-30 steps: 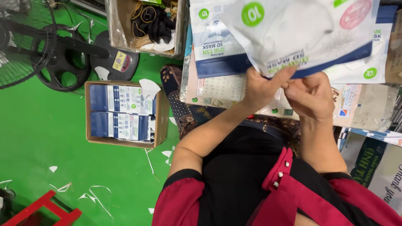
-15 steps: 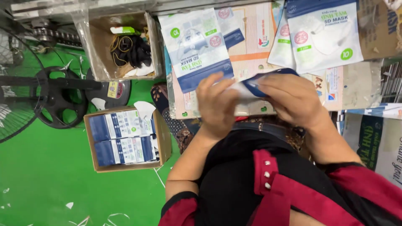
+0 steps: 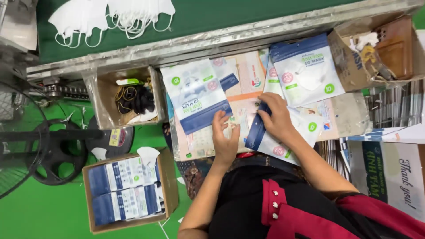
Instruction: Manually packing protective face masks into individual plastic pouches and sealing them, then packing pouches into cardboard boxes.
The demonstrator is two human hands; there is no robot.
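My right hand (image 3: pixel 277 118) grips the blue end of a white and blue mask pouch (image 3: pixel 270 142) that lies on a cardboard work board (image 3: pixel 241 95) across my lap. My left hand (image 3: pixel 224 138) rests flat on the board with fingers apart and holds nothing. Its fingertips sit just below a second white and blue pouch (image 3: pixel 197 95). A third pouch (image 3: pixel 307 71) with a white mask showing lies beyond my right hand.
Loose white masks (image 3: pixel 110 17) lie on a green belt at the top. An open box (image 3: pixel 128 97) with black items stands left of the board. A floor box (image 3: pixel 128 190) holds packed pouches. There is a fan (image 3: pixel 26 146) far left, a cardboard box (image 3: pixel 380 53) top right and printed bags (image 3: pixel 389 172) right.
Both hands held a pouch up close to the camera; now the pouch is down on the board. My left hand has let go and lies flat.
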